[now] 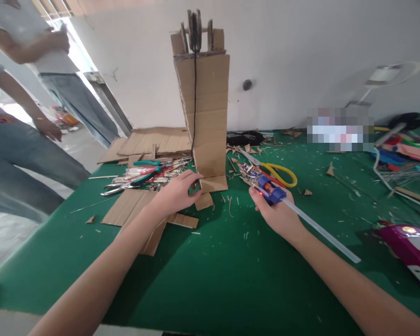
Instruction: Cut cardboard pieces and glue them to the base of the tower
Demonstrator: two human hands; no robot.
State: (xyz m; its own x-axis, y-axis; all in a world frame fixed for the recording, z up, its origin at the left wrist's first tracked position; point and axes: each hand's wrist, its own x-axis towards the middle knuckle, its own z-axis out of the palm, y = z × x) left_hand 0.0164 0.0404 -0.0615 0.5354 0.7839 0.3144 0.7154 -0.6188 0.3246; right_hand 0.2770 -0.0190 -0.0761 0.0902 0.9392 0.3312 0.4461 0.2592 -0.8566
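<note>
The left hand [177, 192] rests at the foot of the tall cardboard tower [205, 112], fingers [192, 179] curled loosely round the lower left edge where a folded base flap [213, 184] meets the green surface [231, 270]; this seems meant to steady the tower upright. The right hand [278, 212] is closed around a blue glue gun [270, 191], a clear glue stick [322, 231] trailing back to the near right, and the nozzle points left toward the tower's base, just right of it. A black cord [195, 102] hangs down the tower from wheels at its top. Yellow scissors [282, 171] lie just beyond the gun, and pliers and cutters [140, 179] lie heaped to the left on flat cardboard sheets [154, 142]. Other people stand at far left.
</note>
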